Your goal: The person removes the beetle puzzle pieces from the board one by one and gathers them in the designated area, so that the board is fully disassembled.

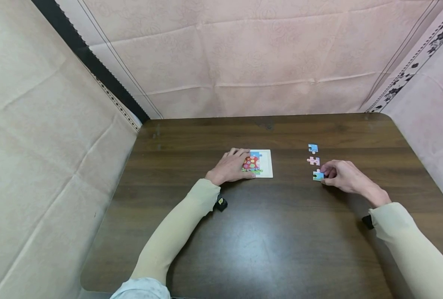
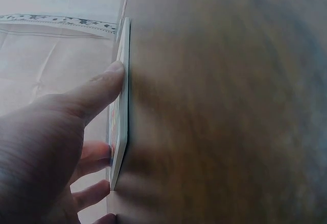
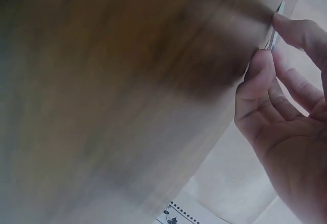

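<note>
A small jigsaw puzzle in a white frame lies flat on the table, its left part filled with a red, dotted picture on green and blue. My left hand rests over its left side, thumb on the near edge and fingers spread toward the far edge. In the left wrist view the thumb presses on the frame's edge. To the right, my right hand pinches a blue and green puzzle piece between thumb and finger. From the right wrist view, that piece appears edge-on, low over the table.
Beyond the pinched piece lie a pink puzzle piece and a blue puzzle piece, roughly in a column. The brown wooden table is bordered by pale cloth at the back and both sides.
</note>
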A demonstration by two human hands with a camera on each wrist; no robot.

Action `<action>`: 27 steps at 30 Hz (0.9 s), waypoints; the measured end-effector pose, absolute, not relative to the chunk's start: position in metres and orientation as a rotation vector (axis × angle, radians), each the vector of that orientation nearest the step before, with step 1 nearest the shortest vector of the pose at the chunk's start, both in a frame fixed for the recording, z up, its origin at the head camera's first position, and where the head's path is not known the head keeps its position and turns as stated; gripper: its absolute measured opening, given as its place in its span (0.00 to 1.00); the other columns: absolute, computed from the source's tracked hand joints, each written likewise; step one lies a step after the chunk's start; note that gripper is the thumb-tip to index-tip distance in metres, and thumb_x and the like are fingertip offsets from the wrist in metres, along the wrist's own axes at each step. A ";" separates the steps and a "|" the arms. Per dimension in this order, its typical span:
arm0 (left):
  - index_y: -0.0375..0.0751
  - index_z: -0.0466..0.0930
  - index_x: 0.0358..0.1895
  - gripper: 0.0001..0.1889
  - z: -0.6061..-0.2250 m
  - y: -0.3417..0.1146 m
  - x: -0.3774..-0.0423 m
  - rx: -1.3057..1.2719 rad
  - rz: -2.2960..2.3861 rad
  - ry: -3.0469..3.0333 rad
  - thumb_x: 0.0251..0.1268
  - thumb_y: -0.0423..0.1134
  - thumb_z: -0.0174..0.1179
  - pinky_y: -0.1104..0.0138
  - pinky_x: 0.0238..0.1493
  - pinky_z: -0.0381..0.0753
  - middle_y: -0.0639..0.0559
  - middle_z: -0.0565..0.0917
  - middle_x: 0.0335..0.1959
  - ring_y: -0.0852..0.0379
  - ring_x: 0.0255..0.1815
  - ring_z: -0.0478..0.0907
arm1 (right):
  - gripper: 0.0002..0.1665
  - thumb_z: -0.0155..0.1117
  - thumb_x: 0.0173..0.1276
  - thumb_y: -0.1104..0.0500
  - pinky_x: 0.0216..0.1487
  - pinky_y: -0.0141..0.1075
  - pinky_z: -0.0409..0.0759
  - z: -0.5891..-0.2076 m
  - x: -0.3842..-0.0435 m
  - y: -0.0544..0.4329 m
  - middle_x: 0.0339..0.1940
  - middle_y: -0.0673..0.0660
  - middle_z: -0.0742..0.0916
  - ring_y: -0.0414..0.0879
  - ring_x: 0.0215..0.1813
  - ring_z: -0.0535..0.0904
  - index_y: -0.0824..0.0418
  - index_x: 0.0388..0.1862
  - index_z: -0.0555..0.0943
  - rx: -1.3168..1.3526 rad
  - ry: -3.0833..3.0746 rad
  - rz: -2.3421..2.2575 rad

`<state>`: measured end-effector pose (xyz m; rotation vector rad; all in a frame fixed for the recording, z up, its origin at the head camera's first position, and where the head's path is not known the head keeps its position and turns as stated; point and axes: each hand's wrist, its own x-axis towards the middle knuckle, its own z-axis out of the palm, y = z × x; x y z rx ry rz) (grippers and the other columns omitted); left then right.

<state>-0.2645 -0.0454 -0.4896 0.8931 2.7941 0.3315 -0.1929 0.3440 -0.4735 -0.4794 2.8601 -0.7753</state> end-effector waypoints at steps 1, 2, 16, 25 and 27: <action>0.46 0.59 0.79 0.48 -0.489 -0.045 -0.264 0.893 0.333 2.794 0.62 0.70 0.60 0.52 0.72 0.57 0.53 0.62 0.77 0.50 0.72 0.58 | 0.13 0.76 0.59 0.64 0.34 0.34 0.75 -0.474 -0.193 0.345 0.30 0.51 0.83 0.45 0.33 0.78 0.64 0.42 0.83 -0.479 2.858 -0.775; 0.46 0.59 0.79 0.48 -0.489 -0.046 -0.264 0.893 0.339 2.794 0.62 0.70 0.60 0.52 0.72 0.57 0.53 0.62 0.77 0.50 0.71 0.58 | 0.13 0.76 0.59 0.64 0.34 0.34 0.75 -0.474 -0.194 0.345 0.29 0.51 0.83 0.44 0.33 0.78 0.64 0.41 0.83 -0.478 2.856 -0.778; 0.46 0.59 0.78 0.48 -0.492 -0.045 -0.265 0.881 0.335 2.793 0.62 0.70 0.60 0.52 0.72 0.58 0.53 0.62 0.77 0.50 0.72 0.57 | 0.15 0.78 0.59 0.61 0.35 0.32 0.75 -0.475 -0.199 0.348 0.32 0.51 0.84 0.44 0.35 0.78 0.64 0.43 0.85 -0.437 2.801 -0.821; 0.46 0.59 0.78 0.48 -0.491 -0.046 -0.264 0.879 0.344 2.798 0.61 0.70 0.60 0.52 0.72 0.58 0.52 0.62 0.77 0.50 0.72 0.57 | 0.14 0.77 0.59 0.61 0.35 0.35 0.75 -0.474 -0.197 0.346 0.33 0.51 0.85 0.45 0.35 0.78 0.63 0.43 0.85 -0.465 2.874 -0.804; 0.46 0.59 0.78 0.48 -0.491 -0.045 -0.264 0.885 0.348 2.793 0.61 0.70 0.60 0.52 0.73 0.58 0.52 0.62 0.77 0.50 0.72 0.57 | 0.13 0.77 0.60 0.60 0.36 0.36 0.75 -0.472 -0.195 0.343 0.32 0.51 0.85 0.45 0.35 0.78 0.62 0.42 0.85 -0.469 2.910 -0.796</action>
